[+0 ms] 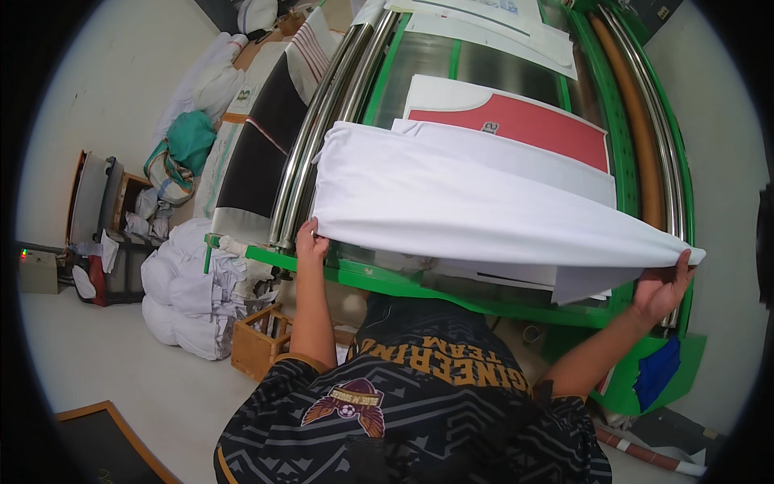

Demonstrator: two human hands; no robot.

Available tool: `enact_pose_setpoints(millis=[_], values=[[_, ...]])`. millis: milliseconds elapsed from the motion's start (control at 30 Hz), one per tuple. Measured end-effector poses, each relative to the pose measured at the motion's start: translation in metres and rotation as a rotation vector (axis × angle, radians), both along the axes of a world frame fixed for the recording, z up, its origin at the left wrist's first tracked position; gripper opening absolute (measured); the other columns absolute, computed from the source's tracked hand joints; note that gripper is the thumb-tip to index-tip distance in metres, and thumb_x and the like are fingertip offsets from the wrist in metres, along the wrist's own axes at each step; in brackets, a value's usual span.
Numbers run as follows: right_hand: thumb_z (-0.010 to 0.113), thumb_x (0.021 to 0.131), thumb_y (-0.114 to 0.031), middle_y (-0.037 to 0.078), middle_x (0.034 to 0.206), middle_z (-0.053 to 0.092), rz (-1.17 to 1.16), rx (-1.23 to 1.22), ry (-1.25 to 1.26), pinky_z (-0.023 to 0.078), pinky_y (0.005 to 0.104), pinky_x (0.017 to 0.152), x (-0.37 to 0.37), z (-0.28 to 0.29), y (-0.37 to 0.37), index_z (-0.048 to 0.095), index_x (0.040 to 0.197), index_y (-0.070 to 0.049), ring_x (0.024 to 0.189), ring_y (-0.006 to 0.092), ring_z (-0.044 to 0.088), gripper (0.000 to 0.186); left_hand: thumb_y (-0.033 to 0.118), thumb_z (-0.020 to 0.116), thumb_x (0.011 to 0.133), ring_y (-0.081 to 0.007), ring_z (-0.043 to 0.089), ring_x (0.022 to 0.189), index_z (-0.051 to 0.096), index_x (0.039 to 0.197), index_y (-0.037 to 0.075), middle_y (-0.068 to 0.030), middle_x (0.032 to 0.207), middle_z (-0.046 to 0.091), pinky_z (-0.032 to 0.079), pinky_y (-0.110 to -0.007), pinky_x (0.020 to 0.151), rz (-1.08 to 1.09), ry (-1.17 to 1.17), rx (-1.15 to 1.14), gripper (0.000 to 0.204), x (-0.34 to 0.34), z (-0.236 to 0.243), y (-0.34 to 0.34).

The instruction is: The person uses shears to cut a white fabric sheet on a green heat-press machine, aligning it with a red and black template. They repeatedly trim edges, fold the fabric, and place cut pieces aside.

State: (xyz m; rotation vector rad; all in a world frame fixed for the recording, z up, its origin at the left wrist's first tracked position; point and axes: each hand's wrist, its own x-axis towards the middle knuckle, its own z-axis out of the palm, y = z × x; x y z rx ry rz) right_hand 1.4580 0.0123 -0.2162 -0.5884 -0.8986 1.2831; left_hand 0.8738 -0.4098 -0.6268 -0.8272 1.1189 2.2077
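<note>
Head view: L hand [312, 241] pinches near L corner of white cloth [476, 206]; R hand [661, 292] pinches its far R corner betw. thumb & fingers; cloth lies stretched across near part of a green-framed machine bed [423, 56], dark & metallic w/ green strips; beyond cloth, red-and-white sheet [540, 133]; steel rollers [367, 71] at L, brown roller [635, 121] at R; room: pale wall [93, 89] & floor [145, 355], w/ bundled white fabric [173, 298], wooden stool [255, 350] & teal bag [191, 139] L of machine.
</note>
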Motion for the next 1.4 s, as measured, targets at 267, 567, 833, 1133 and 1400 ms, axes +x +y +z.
enact_pose_setpoints(millis=[267,567,833,1133,1400], values=[[0.071,0.11,-0.008,0.008,0.116,0.069,-0.061,0.103,-0.029,0.056,0.0432,0.102,-0.005,0.026,0.048,0.067,0.127,-0.005,0.113,0.0235,0.068,0.017,0.025,0.065,0.114,-0.0362,0.069,0.136,0.063,0.146,0.004,-0.0203,0.152,0.068,0.055,-0.058,0.12,0.072,0.119,0.174,0.038,-0.062,0.032,-0.003],[0.081,0.104,-0.01,0.011,0.123,0.068,-0.096,-0.094,-0.049,0.059,0.0428,0.104,-0.016,-0.013,0.182,0.065,0.127,-0.003,0.113,0.027,0.069,0.029,-0.005,0.076,0.1,-0.0309,0.068,0.121,0.062,0.145,0.008,-0.0123,0.13,0.068,0.06,-0.048,0.107,0.157,0.439,0.31,0.05,-0.212,0.143,0.106],[0.079,0.102,-0.008,0.017,0.126,0.067,-0.257,-0.025,0.047,0.058,0.0464,0.11,0.044,-0.004,0.202,0.06,0.126,0.002,0.12,0.0317,0.068,0.032,-0.012,0.077,0.092,-0.0385,0.067,0.131,0.071,0.128,0.02,-0.017,0.138,0.069,0.055,-0.066,0.113,0.176,0.561,0.452,0.048,-0.228,0.31,0.101],[0.072,0.097,-0.006,0.019,0.146,0.066,-0.264,-0.378,0.005,0.049,0.0563,0.121,0.121,-0.174,0.116,0.062,0.142,0.0,0.138,0.0371,0.062,0.046,0.003,0.072,0.1,-0.0257,0.067,0.12,0.058,0.114,0.012,-0.0093,0.128,0.067,0.057,-0.044,0.108,-0.185,0.883,0.192,0.021,-0.089,0.225,-0.052],[0.079,0.103,-0.005,0.015,0.13,0.067,-0.4,-0.804,-0.246,0.058,0.0534,0.102,0.143,-0.329,0.057,0.059,0.129,-0.004,0.116,0.0324,0.069,0.033,0.01,0.083,0.102,-0.0102,0.061,0.077,0.077,0.114,0.006,-0.0002,0.094,0.071,0.052,-0.027,0.068,-0.43,0.539,-0.614,0.014,-0.029,0.062,-0.08]])
